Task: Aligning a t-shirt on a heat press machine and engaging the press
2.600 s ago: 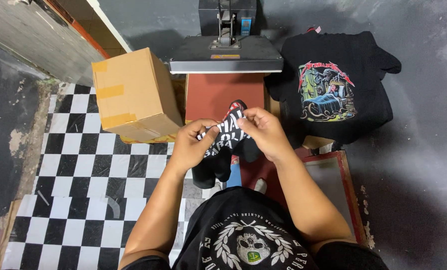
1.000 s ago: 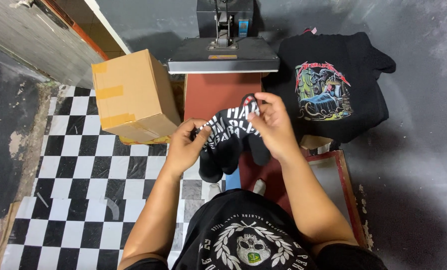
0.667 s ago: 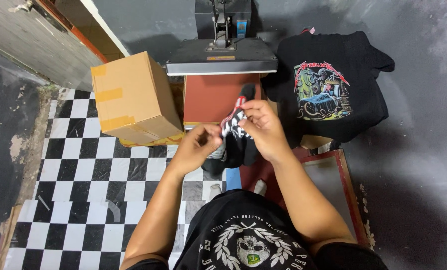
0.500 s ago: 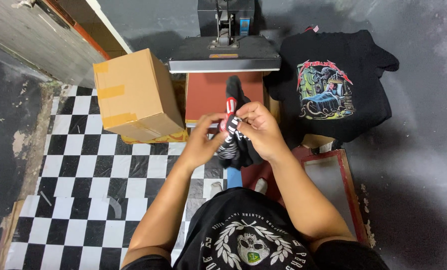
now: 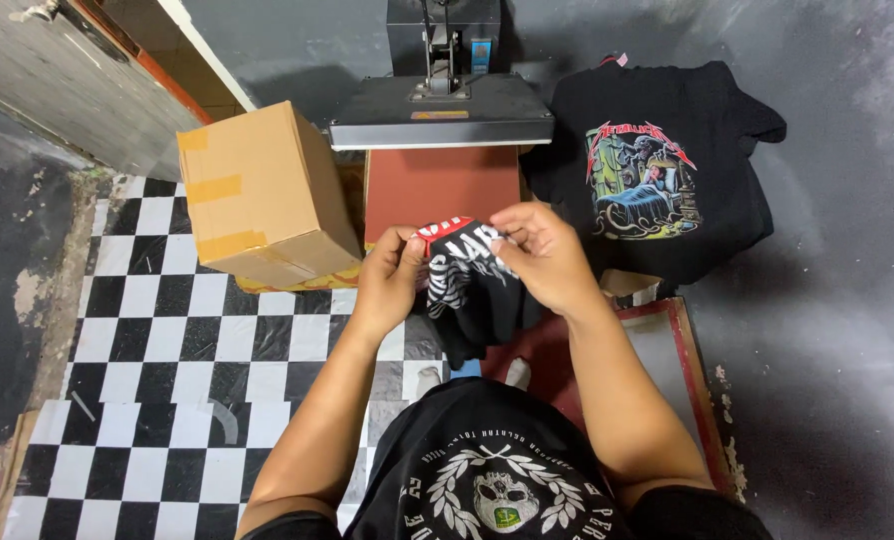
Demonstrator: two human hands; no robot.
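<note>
Pinched between thumb and fingers of both hands, a small black garment (image 5: pixel 472 285) with white and red print is held up in front of the body. The left hand (image 5: pixel 389 278) is closed on the garment's left edge, its thumb pressed over the cloth and the fingers curled behind. The right hand (image 5: pixel 545 255) is closed on the upper right edge, the fingertips bent inward onto the fabric near the red band at the top. The two hands are kept close together, with only the printed part of the cloth stretched between them, while the rest of the garment hangs down loosely below the grip.

The garment is held just in front of the red lower platen (image 5: pixel 442 190) of a heat press (image 5: pixel 440 105), whose grey upper plate is raised above it. The garment is not laid on the platen; it is carried in the air, over the platen's near edge.

A taped cardboard box (image 5: pixel 262 205) is seen to the left of the press, set on a black-and-white checkered floor (image 5: pixel 147 350). A stack of black shirts (image 5: pixel 657 180) with a coloured graphic on the top one is laid to the right of the press on the dark grey floor. A red-framed board (image 5: pixel 677 350) lies under the right forearm. A black shirt with a white wreath print (image 5: pixel 497 480) is worn by the person.
</note>
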